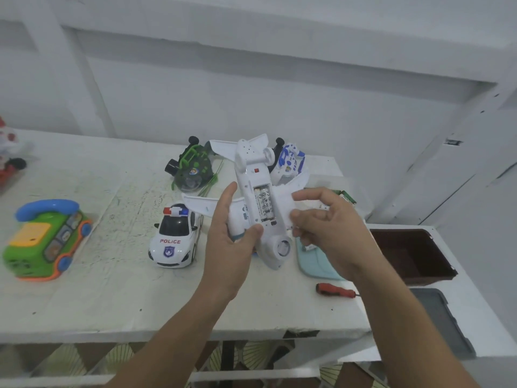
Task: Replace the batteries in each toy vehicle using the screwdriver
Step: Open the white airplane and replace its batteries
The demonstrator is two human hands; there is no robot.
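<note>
1. Head view: the left hand point(232, 239) grips the fuselage of a white plastic toy airplane point(251, 163), thumb on the belly and fingers curled round the far side, and holds it upside down above the table.
2. The right hand point(327, 222) is at the plane's right wing with its fingers half curled. I cannot tell whether it pinches anything.
3. The belly hatch is open, and two silvery cylindrical batteries point(263, 204) lie side by side inside.
4. The screwdriver point(334, 290), with a red and black handle, lies on the table near the right forearm.
5. Just beside the left hand stands a glossy white police car point(174, 239). Behind the plane are a dark green vehicle point(193, 169) and a blue-and-white one point(288, 163). A green toy telephone on wheels point(42, 239) sits far left.
6. The table point(98, 289) is scuffed and painted white. To its right are a brown bin point(414, 256) and a grey tray point(442, 323). The walls are white panelling.
</note>
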